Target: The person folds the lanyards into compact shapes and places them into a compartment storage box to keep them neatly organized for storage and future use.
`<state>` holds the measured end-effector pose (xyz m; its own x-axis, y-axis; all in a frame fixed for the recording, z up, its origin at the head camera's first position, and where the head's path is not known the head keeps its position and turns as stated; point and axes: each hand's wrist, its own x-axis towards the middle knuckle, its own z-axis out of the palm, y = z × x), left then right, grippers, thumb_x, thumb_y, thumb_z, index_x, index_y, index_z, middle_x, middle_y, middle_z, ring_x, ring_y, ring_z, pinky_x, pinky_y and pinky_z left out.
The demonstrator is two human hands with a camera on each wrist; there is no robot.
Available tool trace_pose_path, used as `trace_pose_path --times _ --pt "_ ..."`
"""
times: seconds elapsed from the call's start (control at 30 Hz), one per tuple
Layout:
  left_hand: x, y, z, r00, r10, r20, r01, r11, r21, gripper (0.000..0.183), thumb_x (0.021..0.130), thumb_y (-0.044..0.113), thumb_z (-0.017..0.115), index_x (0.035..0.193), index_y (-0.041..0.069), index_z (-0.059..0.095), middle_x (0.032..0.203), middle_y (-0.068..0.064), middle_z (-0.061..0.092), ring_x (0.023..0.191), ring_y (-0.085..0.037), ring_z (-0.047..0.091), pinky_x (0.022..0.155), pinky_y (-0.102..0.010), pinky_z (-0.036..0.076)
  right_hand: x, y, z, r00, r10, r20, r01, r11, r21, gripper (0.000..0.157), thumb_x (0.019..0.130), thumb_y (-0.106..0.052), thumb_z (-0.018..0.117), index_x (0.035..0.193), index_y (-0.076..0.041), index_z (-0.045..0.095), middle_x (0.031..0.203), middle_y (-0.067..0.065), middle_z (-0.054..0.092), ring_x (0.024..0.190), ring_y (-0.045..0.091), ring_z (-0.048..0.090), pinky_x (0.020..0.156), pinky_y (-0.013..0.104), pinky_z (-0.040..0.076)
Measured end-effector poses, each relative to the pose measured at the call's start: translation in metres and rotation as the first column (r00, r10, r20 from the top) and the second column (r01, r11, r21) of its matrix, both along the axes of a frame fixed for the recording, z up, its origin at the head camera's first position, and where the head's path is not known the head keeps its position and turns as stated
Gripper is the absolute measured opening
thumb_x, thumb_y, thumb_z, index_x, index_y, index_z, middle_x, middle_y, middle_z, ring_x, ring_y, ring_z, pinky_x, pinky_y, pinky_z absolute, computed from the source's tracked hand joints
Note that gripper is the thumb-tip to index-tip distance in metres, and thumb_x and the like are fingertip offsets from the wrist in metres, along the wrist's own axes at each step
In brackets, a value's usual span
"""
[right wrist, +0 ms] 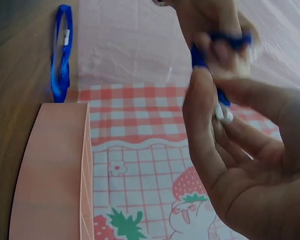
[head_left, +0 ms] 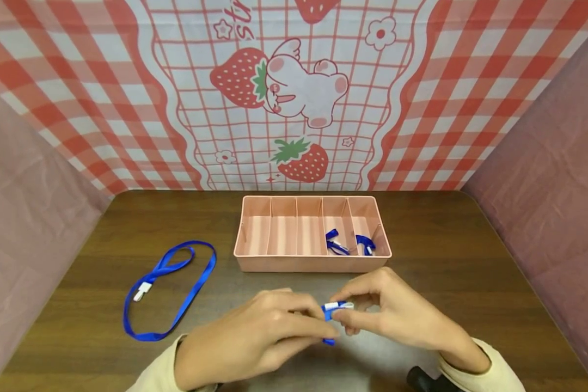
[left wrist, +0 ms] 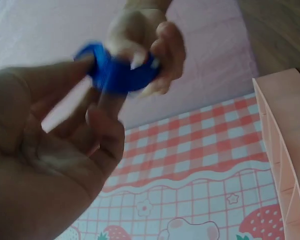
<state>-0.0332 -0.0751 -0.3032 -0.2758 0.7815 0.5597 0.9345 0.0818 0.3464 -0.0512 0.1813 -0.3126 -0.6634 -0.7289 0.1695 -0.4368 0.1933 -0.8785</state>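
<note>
Between both hands, in front of the pink tray, is a blue lanyard (head_left: 329, 315) wound into a small folded bundle with a white clip (head_left: 332, 306). My left hand (head_left: 269, 332) pinches the bundle from the left between thumb and fingers. From the other side, my right hand (head_left: 397, 310) pinches it near the clip end. The left wrist view shows the blue strap (left wrist: 117, 77) looped between the two hands, slightly blurred. In the right wrist view the white clip (right wrist: 223, 114) peeks out below the right fingertips.
Behind the hands stands a pink divided tray (head_left: 313, 265). Its two rightmost compartments hold folded blue lanyards (head_left: 366, 242). Another lanyard (head_left: 151, 336) lies loosely looped on the table at the left, with a white clip (head_left: 144, 288). A black object (head_left: 423, 379) sits by the right sleeve.
</note>
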Motion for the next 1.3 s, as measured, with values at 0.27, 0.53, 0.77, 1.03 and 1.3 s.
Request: trace_pose_path --times 0.27,0.53,0.77,1.03,1.3 --pt "0.003 0.012 -0.005 0.963 0.206 0.175 -0.221 0.973 0.071 0.026 0.094 0.002 0.064 0.118 0.007 0.056 0.107 0.002 0.065 0.095 -0.001 0.061 0.083 -0.011 0.048 0.006 -0.007 0.001 0.996 -0.059 -0.060 0.055 0.996 -0.066 0.018 0.097 -0.002 0.061 0.105 -0.014 0.073 0.079 -0.005 0.068 0.067 0.010 0.066 0.056 0.029 0.055" --pt "0.006 0.018 -0.009 0.944 0.325 0.048 -0.328 0.940 0.095 0.016 0.091 0.002 0.065 0.105 0.010 0.060 0.094 0.005 0.065 0.087 -0.003 0.060 0.079 -0.014 0.049 0.006 -0.010 0.000 0.996 -0.050 -0.070 0.045 0.997 -0.070 0.024 0.099 0.000 0.058 0.115 -0.013 0.070 0.086 -0.005 0.070 0.074 0.012 0.067 0.065 0.030 0.057" --pt "0.006 0.019 -0.010 0.942 0.335 -0.009 -0.329 0.931 0.160 0.012 0.089 -0.001 0.068 0.095 0.009 0.066 0.101 0.003 0.060 0.086 -0.003 0.060 0.078 -0.011 0.048 0.009 -0.013 -0.001 0.979 -0.083 -0.185 0.079 0.996 -0.028 0.027 0.094 -0.007 0.068 0.119 -0.015 0.070 0.105 -0.008 0.072 0.087 0.007 0.067 0.072 0.027 0.057" --pt "0.002 0.015 -0.005 0.932 0.362 0.010 -0.359 0.920 0.155 0.019 0.092 0.012 0.070 0.111 0.010 0.068 0.107 0.004 0.064 0.098 -0.009 0.056 0.085 -0.020 0.048 0.008 -0.009 0.001 0.964 -0.046 -0.261 0.025 0.996 -0.082 0.030 0.095 0.004 0.063 0.117 -0.015 0.068 0.089 -0.009 0.069 0.077 0.006 0.066 0.065 0.024 0.056" --pt "0.000 0.002 0.001 0.933 0.287 0.219 -0.289 0.957 -0.025 0.009 0.098 0.016 0.064 0.103 0.011 0.071 0.088 0.010 0.065 0.079 0.004 0.055 0.069 -0.009 0.044 0.006 -0.003 0.003 0.945 -0.027 -0.325 -0.007 0.995 -0.103 0.030 0.092 0.004 0.066 0.115 -0.015 0.071 0.093 -0.010 0.068 0.075 0.004 0.065 0.062 0.019 0.053"
